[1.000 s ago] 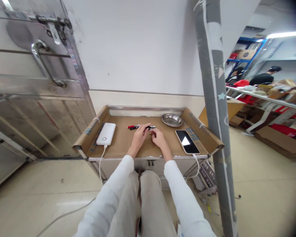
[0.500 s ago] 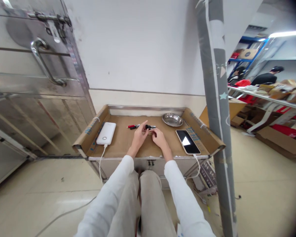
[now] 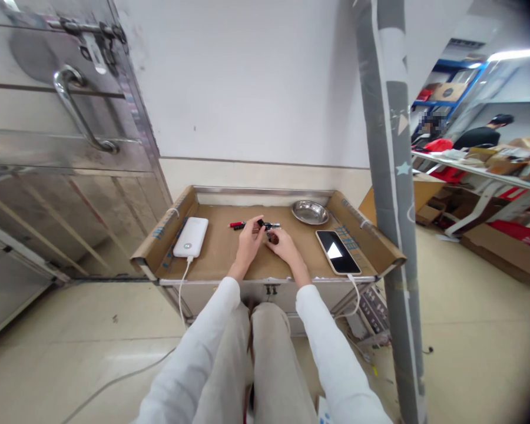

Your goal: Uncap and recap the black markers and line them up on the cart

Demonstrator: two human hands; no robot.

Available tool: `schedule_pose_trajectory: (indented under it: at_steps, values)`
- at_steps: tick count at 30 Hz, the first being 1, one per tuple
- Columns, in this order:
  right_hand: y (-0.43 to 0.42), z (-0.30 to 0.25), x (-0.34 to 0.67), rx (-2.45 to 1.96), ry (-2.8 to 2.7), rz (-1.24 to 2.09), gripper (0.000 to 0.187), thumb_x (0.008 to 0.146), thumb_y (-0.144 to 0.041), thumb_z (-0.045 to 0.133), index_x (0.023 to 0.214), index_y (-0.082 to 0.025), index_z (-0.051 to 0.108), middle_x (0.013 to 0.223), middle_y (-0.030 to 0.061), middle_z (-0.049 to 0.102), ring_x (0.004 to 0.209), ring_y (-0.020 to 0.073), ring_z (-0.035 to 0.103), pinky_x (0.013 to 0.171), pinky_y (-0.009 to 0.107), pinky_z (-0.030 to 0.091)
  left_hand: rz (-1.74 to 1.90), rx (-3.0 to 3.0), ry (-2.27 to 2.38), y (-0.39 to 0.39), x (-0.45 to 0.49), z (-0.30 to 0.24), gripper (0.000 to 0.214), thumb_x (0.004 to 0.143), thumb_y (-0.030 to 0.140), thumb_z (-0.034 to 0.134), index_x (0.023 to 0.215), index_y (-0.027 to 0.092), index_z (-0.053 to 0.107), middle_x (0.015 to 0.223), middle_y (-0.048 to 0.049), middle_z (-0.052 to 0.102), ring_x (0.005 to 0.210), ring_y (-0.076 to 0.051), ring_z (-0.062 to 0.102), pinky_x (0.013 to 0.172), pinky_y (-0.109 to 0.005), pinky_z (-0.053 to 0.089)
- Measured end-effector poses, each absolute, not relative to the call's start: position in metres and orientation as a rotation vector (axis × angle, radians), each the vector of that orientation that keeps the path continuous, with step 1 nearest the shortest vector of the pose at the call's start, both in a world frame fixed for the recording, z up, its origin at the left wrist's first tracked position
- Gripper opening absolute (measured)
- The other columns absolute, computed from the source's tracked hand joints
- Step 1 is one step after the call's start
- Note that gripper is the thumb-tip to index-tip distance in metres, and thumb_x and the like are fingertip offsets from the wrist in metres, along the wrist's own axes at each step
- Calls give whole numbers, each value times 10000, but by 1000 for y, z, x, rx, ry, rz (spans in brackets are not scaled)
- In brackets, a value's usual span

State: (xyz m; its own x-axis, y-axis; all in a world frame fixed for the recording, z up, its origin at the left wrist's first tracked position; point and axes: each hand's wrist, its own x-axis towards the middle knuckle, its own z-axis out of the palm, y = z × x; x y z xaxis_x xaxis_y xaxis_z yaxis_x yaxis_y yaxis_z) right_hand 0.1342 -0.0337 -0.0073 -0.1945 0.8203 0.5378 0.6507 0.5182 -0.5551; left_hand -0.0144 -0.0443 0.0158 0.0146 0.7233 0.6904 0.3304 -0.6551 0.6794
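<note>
My left hand [image 3: 249,240] is over the middle of the cardboard-lined tabletop, thumb and fingers pinched on a small black piece [image 3: 260,223]. Close beside it, my right hand [image 3: 283,245] has its fingers closed around a small dark piece [image 3: 271,237]. Whether the two pieces are joined, and their exact kind, I cannot tell. Just beyond the hands lie several pens, among them a red one [image 3: 235,224] and a black one with a shiny clip [image 3: 274,225]; my fingers partly cover them.
A white power bank [image 3: 191,237] with a cable lies at left. At right are a plugged-in phone [image 3: 338,252] and a round metal dish [image 3: 310,212]. Cardboard walls edge the tabletop. A grey wrapped pillar [image 3: 395,176] stands at right; people sit farther back.
The fingers of both hands have shifted slightly. The black piece in my left hand now points up more, and a dark piece shows at my right fingertips. The view has moved a little.
</note>
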Motion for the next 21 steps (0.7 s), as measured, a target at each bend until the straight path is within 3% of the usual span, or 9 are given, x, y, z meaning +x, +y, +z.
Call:
schedule_pose_trajectory:
  at_steps: [5, 12, 21]
  values:
    - [-33, -5, 137, -1246, -1859, 300, 116, 773, -214, 594, 863, -183, 660, 840, 54, 662, 758, 164, 597, 748, 298, 468, 1753, 1910, 1104, -44, -15, 16, 288, 889, 317, 502, 1150, 197, 499, 1077, -86, 560, 889, -133, 620, 788, -288, 550]
    - [-41, 2, 139, -1240, -1788, 246, 174, 857, -247, 502, 902, -195, 662, 940, 77, 673, 881, 200, 596, 846, 337, 449, 1829, 1677, 1206, -43, -21, 15, 257, 882, 309, 515, 1102, 179, 491, 1076, -96, 586, 883, -134, 634, 770, -278, 538]
    - [-43, 0, 142, -1335, -1703, 124, 292, 918, -295, 394, 1047, -202, 639, 971, 92, 592, 932, 215, 546, 869, 351, 432, 1196, 2171, 1182, -33, -17, 3, 71, 789, 166, 626, 837, 187, 577, 837, -20, 652, 814, -165, 615, 779, -317, 496]
